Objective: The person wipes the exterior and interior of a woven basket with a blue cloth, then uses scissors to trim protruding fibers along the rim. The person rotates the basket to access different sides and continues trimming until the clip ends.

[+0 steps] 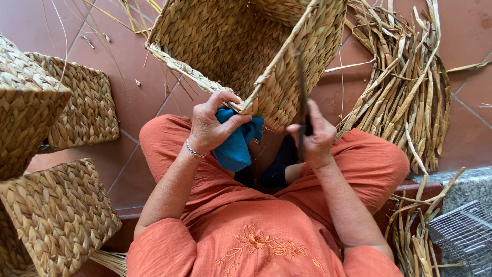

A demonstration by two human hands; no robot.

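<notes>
The woven basket is tipped on its side on the tiled floor just ahead of the knees, and its rim corner is pinched, along with a blue cloth, by the left hand, whose grip is closed. A dark, thin tool is clasped upright in the fisted right hand. The rim is probably best held steady while the tool is worked near it, with both forearms kept bent inward over the lap.
</notes>
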